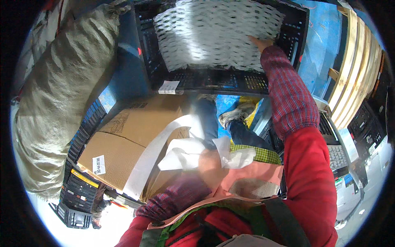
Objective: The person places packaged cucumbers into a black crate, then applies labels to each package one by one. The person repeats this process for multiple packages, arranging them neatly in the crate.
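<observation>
My right hand (262, 43) reaches into a black plastic crate (222, 87) at the top of the head view. Its visible fingers are stretched out on a white slitted foam sheet (218, 33) that spreads over most of the crate's inside. Low in the middle, my left hand (210, 163) is smeared by motion. Crumpled white paper strip (181, 153) is bunched around its fingers, and a long tail curves down over the cardboard box (119, 136). The grip looks closed on the paper, though the fingertips are unclear.
A bulging grey-green woven sack (66, 94) stands at the left, beside stacked black crates (80, 191). Wooden slats (356, 66) rise at the right, above a grey keyboard (337, 156). My legs and a shoe (236, 115) show below the crate.
</observation>
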A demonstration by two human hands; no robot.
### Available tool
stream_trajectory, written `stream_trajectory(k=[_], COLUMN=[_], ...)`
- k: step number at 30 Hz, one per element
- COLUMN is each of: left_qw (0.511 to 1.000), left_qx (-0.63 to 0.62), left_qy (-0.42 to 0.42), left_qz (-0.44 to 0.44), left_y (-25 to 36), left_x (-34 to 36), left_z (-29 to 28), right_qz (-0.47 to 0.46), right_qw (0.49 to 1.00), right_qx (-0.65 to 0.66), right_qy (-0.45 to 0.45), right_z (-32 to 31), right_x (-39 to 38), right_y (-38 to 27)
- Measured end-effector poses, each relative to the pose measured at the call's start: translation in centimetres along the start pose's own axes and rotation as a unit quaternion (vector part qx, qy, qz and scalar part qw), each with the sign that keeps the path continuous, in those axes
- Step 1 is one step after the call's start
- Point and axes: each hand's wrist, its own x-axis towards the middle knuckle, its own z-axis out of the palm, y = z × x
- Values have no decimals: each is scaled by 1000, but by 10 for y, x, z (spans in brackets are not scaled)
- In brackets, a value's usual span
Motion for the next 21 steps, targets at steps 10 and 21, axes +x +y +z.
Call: stream_trajectory(k=[10,21], left_qw=[991,992], left_qx=[-75,-87], left_qy=[-25,26], left_qz=[105,91], left_y=[1,-14], left_x=[6,2], left_z=[-14,-8], right_qz=[-479,-236], right_qw=[833,885], right_qx=[-245,-402], right_qy=[127,14], right_z=[-37,-39], right_x=[-24,-37], right_y=[-149,-247])
